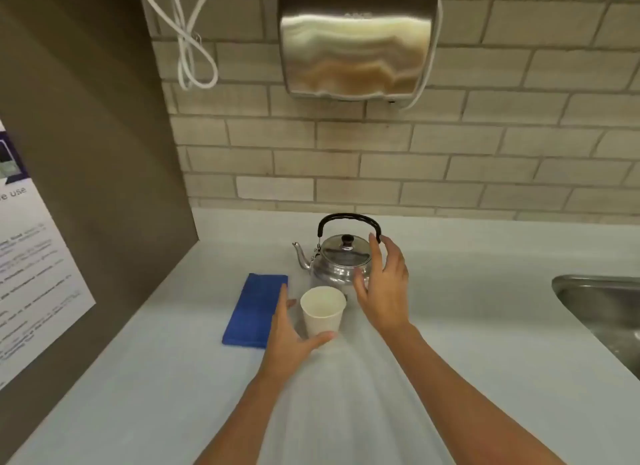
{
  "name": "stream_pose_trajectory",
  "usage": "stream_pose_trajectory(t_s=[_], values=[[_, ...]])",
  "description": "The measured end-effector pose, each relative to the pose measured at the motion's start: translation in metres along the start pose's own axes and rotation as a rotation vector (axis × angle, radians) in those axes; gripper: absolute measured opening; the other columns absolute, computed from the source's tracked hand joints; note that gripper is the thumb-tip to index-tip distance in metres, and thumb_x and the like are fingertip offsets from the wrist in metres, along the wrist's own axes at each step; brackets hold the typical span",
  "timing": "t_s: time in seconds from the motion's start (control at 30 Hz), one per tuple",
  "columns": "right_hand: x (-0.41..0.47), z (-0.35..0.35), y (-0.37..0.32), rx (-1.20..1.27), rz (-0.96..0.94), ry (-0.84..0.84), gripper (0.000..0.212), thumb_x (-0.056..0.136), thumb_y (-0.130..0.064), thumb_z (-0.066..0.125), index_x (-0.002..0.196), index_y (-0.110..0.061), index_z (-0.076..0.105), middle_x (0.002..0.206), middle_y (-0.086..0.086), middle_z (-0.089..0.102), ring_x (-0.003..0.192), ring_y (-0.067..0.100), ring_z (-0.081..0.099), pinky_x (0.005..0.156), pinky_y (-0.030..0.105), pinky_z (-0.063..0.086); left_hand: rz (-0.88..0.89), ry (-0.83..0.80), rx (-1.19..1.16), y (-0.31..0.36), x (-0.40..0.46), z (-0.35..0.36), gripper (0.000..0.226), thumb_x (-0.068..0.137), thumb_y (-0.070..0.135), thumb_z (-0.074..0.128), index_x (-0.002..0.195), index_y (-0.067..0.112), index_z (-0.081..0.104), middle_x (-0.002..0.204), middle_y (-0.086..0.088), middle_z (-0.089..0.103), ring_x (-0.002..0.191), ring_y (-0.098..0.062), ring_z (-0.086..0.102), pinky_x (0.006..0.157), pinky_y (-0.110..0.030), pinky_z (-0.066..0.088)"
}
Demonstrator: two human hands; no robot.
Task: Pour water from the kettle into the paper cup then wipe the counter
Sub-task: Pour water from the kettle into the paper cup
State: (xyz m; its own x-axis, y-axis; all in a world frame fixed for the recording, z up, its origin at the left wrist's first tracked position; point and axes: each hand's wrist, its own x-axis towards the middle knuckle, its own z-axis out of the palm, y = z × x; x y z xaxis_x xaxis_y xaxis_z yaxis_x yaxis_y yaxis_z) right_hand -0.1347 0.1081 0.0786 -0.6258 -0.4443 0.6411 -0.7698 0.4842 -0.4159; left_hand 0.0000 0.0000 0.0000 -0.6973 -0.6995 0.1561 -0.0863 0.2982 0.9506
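left grip point(287, 340) spread round paper cup point(322, 312); right grip point(384, 291) spread beside kettle point(339, 260).

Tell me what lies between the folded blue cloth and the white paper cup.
Head view: only the left hand, thumb by the white paper cup's base.

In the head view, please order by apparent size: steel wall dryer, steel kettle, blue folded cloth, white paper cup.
1. Shiny steel wall dryer, largest.
2. Round steel kettle and blue folded cloth: look alike, unranked.
3. White paper cup, smallest.
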Motion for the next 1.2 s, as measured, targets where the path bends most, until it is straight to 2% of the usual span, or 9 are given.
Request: stream_pose_trajectory(t_s=[0.1,0.17,0.3,0.4,0.53,0.77,1.0,1.1,1.2], values=[[0.02,0.011,0.006,0.039,0.01,-0.055,0.065,0.086,-0.023,0.057,0.142,-0.011,0.026,0.143,0.019,0.034,0.131,0.037,0.034,0.107,0.052,0.033,-0.014,-0.027,0.007,-0.005,0.001,0.012,0.12,0.05,0.047,0.085,0.144,0.031,0.012,0.145,0.006,0.036,0.132,-0.011,0.035,0.108,-0.035,0.033],[0.043,0.017,0.007,0.084,0.034,-0.086,0.069,0.086,-0.028,0.057,0.144,-0.014,0.022,0.143,0.016,0.034,0.13,0.033,0.033,0.107,0.05,0.03,-0.028,-0.015,0.005,-0.012,0.003,0.018,0.106,0.054,0.045,0.084,0.14,0.03,0.025,0.14,0.008,0.044,0.127,-0.011,0.042,0.106,-0.037,0.04],[0.089,0.026,0.01,0.013,0.001,-0.126,0.065,0.088,-0.039,0.054,0.143,-0.025,0.022,0.138,0.013,0.038,0.124,0.03,0.037,0.104,0.056,0.031,-0.037,0.016,0.02,-0.016,0.005,0.021,0.068,0.059,0.043,0.082,0.114,0.046,0.043,0.111,0.025,0.057,0.105,0.001,0.055,0.078,-0.01,0.047],[0.115,0.034,0.012,-0.052,-0.052,-0.236,0.052,0.089,-0.044,0.051,0.137,-0.03,0.036,0.13,0.012,0.044,0.117,0.031,0.043,0.097,0.055,0.038,-0.043,0.047,0.056,-0.018,0.006,0.022,0.057,0.06,0.043,0.081,0.104,0.049,0.044,0.1,0.03,0.054,0.095,0.007,0.055,0.068,-0.004,0.045],[0.131,0.045,0.02,0.012,-0.073,-0.392,0.038,0.088,-0.044,0.053,0.124,-0.032,0.055,0.111,0.012,0.059,0.104,0.03,0.055,0.081,0.039,0.048,-0.052,0.054,0.058,-0.021,0.004,0.023,0.063,0.059,0.046,0.08,0.11,0.046,0.043,0.106,0.023,0.057,0.099,0.005,0.054,0.075,-0.011,0.044],[0.141,0.05,0.033,0.098,-0.136,-0.344,0.031,0.081,-0.051,0.059,0.109,-0.04,0.064,0.092,0.002,0.075,0.086,0.024,0.064,0.068,0.025,0.04,-0.054,0.057,0.068,-0.024,0.002,0.024,0.068,0.061,0.048,0.078,0.119,0.042,0.044,0.115,0.013,0.059,0.105,0.0,0.054,0.084,-0.017,0.044],[0.138,0.036,0.031,0.18,-0.049,-0.33,0.025,0.082,-0.049,0.059,0.104,-0.04,0.067,0.096,-0.007,0.075,0.083,0.016,0.064,0.064,0.023,0.04,-0.039,0.057,0.079,-0.027,0.003,0.024,0.068,0.059,0.053,0.077,0.118,0.041,0.045,0.114,0.011,0.06,0.104,-0.002,0.056,0.083,-0.019,0.046],[0.139,0.012,0.029,0.191,-0.028,-0.281,0.024,0.081,-0.05,0.06,0.102,-0.04,0.068,0.089,-0.006,0.075,0.07,0.011,0.057,0.055,0.019,0.037,-0.035,0.056,0.065,-0.029,0.004,0.024,0.067,0.059,0.053,0.077,0.117,0.039,0.047,0.111,0.013,0.06,0.103,-0.002,0.057,0.08,-0.017,0.046],[0.14,-0.02,0.021,0.15,-0.074,-0.27,0.024,0.08,-0.051,0.061,0.1,-0.041,0.069,0.095,-0.011,0.075,0.075,0.01,0.061,0.06,0.022,0.041,-0.036,0.056,0.063,-0.029,0.004,0.024,0.067,0.059,0.054,0.077,0.117,0.036,0.048,0.107,0.017,0.061,0.099,0.0,0.058,0.072,-0.013,0.045]])
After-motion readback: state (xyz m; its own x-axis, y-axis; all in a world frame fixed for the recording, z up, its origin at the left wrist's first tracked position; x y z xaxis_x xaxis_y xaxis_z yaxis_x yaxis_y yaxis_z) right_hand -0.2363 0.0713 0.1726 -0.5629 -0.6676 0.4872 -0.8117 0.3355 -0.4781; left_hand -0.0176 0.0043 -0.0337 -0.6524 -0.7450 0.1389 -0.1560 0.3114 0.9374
